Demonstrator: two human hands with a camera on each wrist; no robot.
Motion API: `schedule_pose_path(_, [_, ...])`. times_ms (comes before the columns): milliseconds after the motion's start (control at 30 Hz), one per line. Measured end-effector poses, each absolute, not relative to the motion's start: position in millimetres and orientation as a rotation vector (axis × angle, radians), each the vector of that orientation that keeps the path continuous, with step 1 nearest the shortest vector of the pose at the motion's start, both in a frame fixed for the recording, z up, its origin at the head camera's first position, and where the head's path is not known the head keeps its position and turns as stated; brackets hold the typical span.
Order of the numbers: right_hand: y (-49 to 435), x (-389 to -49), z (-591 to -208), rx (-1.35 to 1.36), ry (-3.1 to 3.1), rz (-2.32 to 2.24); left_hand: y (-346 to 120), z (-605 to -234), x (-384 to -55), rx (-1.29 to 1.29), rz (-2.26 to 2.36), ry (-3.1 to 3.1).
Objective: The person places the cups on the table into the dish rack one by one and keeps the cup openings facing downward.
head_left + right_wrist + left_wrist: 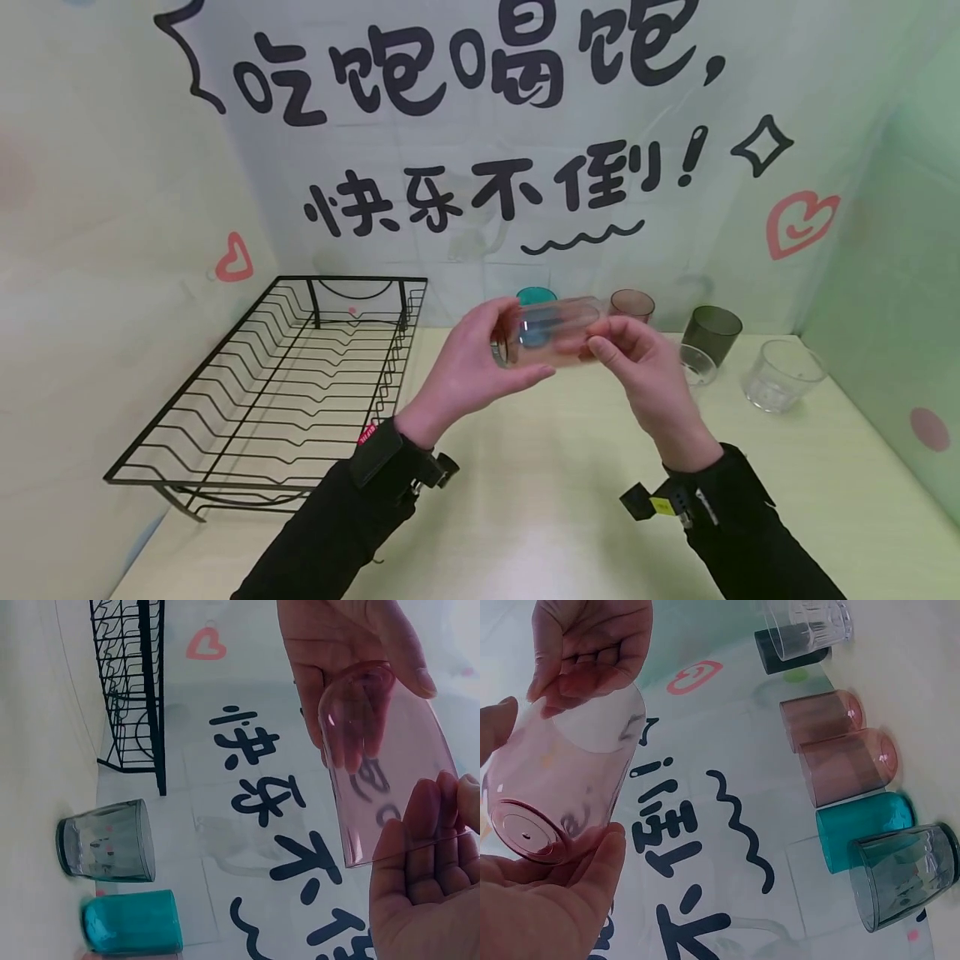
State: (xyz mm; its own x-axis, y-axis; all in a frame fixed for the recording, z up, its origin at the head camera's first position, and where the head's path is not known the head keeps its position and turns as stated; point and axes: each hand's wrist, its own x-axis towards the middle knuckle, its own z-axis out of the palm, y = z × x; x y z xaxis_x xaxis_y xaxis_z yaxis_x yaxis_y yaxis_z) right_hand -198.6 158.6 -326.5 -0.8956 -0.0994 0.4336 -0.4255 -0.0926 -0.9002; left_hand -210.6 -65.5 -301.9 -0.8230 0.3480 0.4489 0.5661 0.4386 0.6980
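Note:
A clear pink drinking glass (558, 321) lies sideways in the air between both hands, above the table. My left hand (476, 362) holds its base end, thumb and fingers on opposite sides. At the rim end my right hand (648, 367) pinches the wall, with some fingers showing through the glass in the right wrist view. Behind the held glass stand a teal glass (536, 294) and a pinkish glass (633, 302). A smoky grey glass (904, 874) overlaps the teal one in the left wrist view.
On the left stands a black wire dish rack (300, 392). Toward the back right are a dark olive glass (712, 329), a clear glass (780, 379) and a small clear vessel (699, 367). A printed cloth (450, 150) hangs behind the table (540, 533).

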Motion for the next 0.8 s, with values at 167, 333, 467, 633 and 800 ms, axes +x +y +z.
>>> schedule_pose_path(167, [155.4, -197.6, -330.8, 0.547, -1.882, 2.193, -63.2, -302.0, -210.7, -0.767, -1.379, -2.452])
schedule_pose_path(333, [153.1, -196.2, -334.1, 0.523, -1.853, 2.251, -62.0, -303.0, -210.8, -0.765, -1.421, -2.43])
schedule_pose_path(467, [151.9, -195.9, -335.2, 0.523, -1.854, 2.252, -62.8, -303.7, -209.9, -0.743, -1.405, -2.438])
schedule_pose_path(633, [151.9, -195.3, -335.2, 0.514, -1.849, 2.269, -63.1, -303.0, -210.7, -0.748, -1.393, -2.449])
schedule_pose_path(800, [153.4, -196.3, -335.9, 0.548, -1.849, 2.288, -64.5, -300.8, -211.5, -0.771, -1.368, -2.438])
